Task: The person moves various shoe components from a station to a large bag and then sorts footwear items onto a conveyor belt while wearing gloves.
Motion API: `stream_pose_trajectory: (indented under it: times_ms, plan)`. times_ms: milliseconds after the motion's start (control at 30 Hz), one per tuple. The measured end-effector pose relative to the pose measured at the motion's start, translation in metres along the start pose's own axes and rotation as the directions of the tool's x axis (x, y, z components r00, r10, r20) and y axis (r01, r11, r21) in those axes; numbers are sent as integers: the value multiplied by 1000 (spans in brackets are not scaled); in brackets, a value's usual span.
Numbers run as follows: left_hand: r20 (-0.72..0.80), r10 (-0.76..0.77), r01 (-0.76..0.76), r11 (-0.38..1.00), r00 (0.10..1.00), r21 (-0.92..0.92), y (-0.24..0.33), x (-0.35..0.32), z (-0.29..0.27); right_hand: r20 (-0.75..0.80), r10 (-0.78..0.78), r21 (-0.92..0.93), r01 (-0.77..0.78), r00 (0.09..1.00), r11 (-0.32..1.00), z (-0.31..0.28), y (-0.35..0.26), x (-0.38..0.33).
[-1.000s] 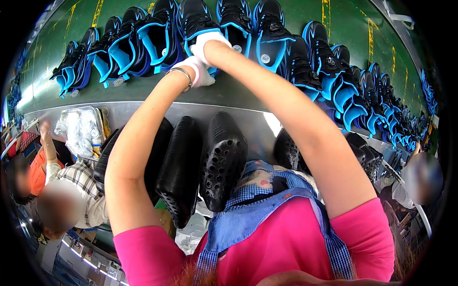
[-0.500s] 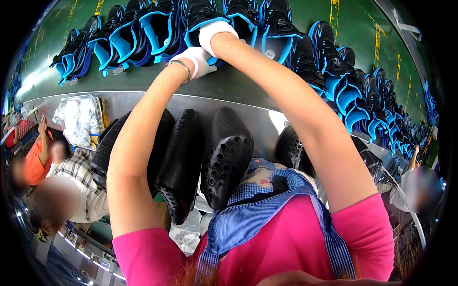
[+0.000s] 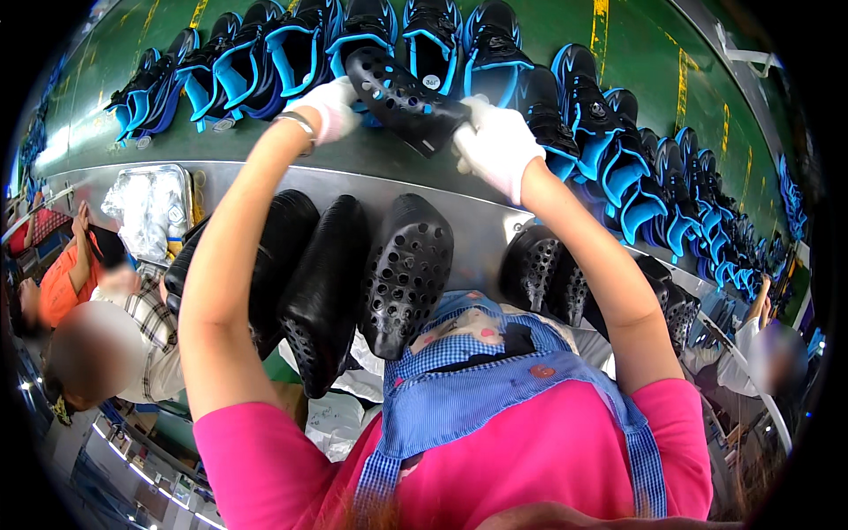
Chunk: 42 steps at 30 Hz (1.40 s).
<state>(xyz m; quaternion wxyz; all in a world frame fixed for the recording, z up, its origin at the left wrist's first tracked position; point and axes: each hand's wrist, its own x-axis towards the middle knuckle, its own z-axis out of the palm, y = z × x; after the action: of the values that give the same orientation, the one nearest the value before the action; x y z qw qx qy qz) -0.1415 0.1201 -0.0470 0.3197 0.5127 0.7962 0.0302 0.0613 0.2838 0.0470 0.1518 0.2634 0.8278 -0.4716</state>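
Note:
A black perforated shoe tree (image 3: 402, 99) hangs tilted in front of the row of shoes, held between my two white-gloved hands. My right hand (image 3: 499, 146) is closed round its narrow end. At the wider, rounded end my left hand (image 3: 329, 108) grips its edge, the fingertips partly hidden behind it. Just beyond stands a black and blue sports shoe (image 3: 364, 25), its opening facing me and partly covered by the shoe tree. To its right another such shoe (image 3: 431, 40) shows a round pale sticker inside.
More black and blue shoes (image 3: 296, 53) line the green conveyor belt (image 3: 221, 146). Nearer me, several black shoe trees (image 3: 411, 256) stand along the metal edge (image 3: 477, 208). A tray with clear plastic bags (image 3: 150, 208) lies at left. Other people sit at both sides.
Both hands were together at a shoe's opening. Now they are apart, nearer me, with the shoe tree in view between them; my right hand has moved right and my left slightly left.

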Motion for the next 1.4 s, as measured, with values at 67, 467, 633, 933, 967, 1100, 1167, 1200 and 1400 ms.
stream_pose_trajectory:
  times_ms: [67, 467, 633, 933, 967, 1100, 1167, 1200, 1400]
  plan:
    - [243, -216, 298, 876, 946, -380, 46, -28, -67, -52, -16, 33, 18, 999, 999, -4, 7, -9]
    - [171, 34, 172, -327, 985, -929, 97, -73, -33, 197, -175, 260, 121, 965, 958, -9, -7, -46]
    - [63, 83, 78, -204, 995, -976, 98, -65, -22, 37, -186, 92, 182, 982, 979, -8, -7, -51]
    - [146, 167, 196, -337, 975, -921, 95, -57, -17, 36, -125, -125, 129, 991, 984, 2, -3, -35]
    - [154, 160, 199, -324, 975, -925, 91, -56, -17, 41, -135, -150, 139, 990, 979, 3, -3, -33]
    - [177, 109, 200, -262, 978, -944, 83, -50, -17, 74, -105, -208, 119, 992, 971, -1, -8, -26]
    - [224, 79, 236, -233, 971, -943, 84, -48, -18, 77, -73, -218, 88, 994, 972, -8, -13, -26]
    - [267, 71, 276, -222, 961, -935, 89, -44, -22, 67, -61, -224, 75, 996, 972, -13, -13, -27]
    - [-215, -114, -19, 845, 970, -534, 85, -14, -19, 132, -94, -280, 128, 987, 951, -50, 15, 18]
